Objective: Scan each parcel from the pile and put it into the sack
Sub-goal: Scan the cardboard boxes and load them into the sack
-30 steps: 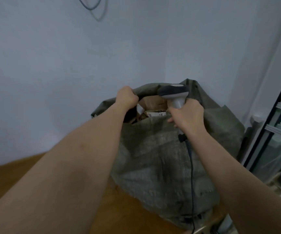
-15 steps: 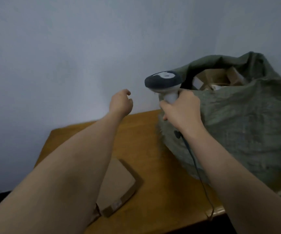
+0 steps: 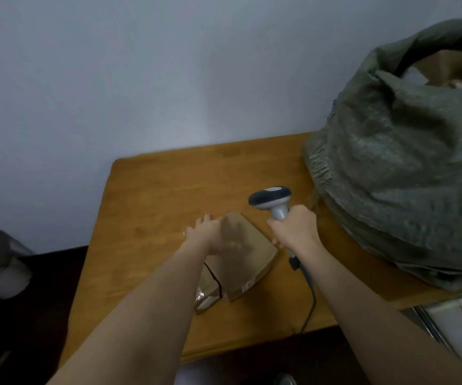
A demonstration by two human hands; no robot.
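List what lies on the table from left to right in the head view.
Left hand → cardboard parcel → scanner in the right hand → green sack.

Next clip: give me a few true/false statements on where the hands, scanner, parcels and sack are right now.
1. The right hand grips the barcode scanner. True.
2. The left hand holds the sack's rim. False: it reaches over the cardboard parcel on the wooden table.
3. The green sack lies flat and empty. False: it stands bulging, boxes showing at its mouth.
4. The scanner is corded. True.
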